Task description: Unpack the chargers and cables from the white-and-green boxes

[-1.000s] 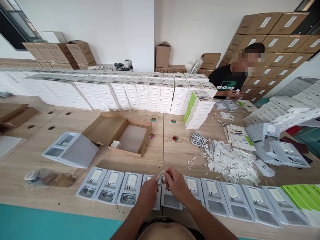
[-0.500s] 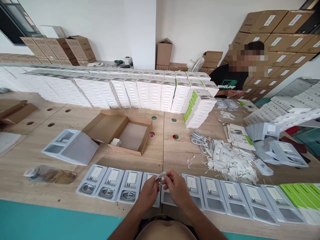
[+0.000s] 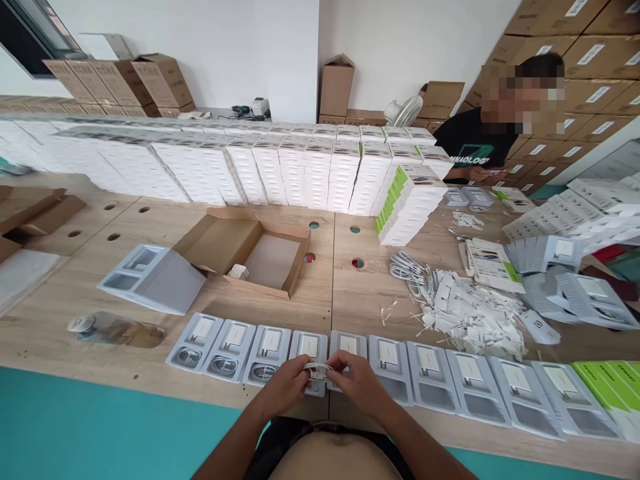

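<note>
Between my hands is a coiled white cable (image 3: 317,369), low over the row of trays. My left hand (image 3: 290,381) pinches one side of the coil and my right hand (image 3: 354,377) grips the other. Below it lies a grey plastic tray (image 3: 309,339) with a white charger in its upper compartment; its lower compartment is mostly hidden. To the left, several trays hold both a charger and a coiled cable, such as this tray (image 3: 190,340). On the right, trays such as this one (image 3: 391,360) hold a charger above a bare lower compartment.
Loose coiled cables (image 3: 407,270) and a heap of small white pieces (image 3: 475,313) lie right of centre. An open cardboard box (image 3: 287,283), stacked trays (image 3: 170,280) and a plastic bottle (image 3: 117,329) stand left. White boxes (image 3: 270,173) line the back; a person (image 3: 480,143) stands far right.
My hands have lowered slightly with the cable, and the coil now shows wider between them. The camera view has shifted, so the table appears higher and a little further right.
</note>
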`<state>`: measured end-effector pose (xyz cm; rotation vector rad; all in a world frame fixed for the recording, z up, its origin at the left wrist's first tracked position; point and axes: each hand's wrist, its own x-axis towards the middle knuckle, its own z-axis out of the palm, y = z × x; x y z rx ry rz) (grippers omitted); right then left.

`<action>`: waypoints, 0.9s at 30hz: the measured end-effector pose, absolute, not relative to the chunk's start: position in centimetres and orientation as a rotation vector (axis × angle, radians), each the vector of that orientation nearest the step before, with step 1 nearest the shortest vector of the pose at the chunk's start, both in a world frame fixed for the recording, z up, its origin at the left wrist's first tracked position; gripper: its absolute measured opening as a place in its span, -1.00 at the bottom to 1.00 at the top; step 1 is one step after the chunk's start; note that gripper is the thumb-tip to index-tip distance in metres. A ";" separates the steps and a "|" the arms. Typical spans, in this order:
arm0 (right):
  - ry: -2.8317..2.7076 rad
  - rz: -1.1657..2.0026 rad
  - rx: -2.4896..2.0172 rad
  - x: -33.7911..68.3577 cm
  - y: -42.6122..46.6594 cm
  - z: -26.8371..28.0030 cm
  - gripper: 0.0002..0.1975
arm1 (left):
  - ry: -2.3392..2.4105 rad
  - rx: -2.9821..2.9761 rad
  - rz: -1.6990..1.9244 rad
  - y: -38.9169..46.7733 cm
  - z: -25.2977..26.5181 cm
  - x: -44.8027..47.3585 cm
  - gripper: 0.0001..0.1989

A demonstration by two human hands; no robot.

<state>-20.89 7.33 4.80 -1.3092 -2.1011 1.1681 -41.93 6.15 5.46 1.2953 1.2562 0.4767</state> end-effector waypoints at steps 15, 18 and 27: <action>-2.752 0.613 -0.818 -22.5 5.4 -3.1 -0.92 | 1.409 2.146 0.276 1.5 -0.8 -43.9 -0.80; -2.793 0.576 -0.784 -22.8 4.9 -3.3 -0.91 | 1.422 2.208 0.239 1.3 -1.5 -43.6 -0.83; -2.574 0.731 -1.307 -18.3 12.3 -1.6 -0.85 | 1.412 2.334 0.372 2.9 -2.6 -44.5 -0.81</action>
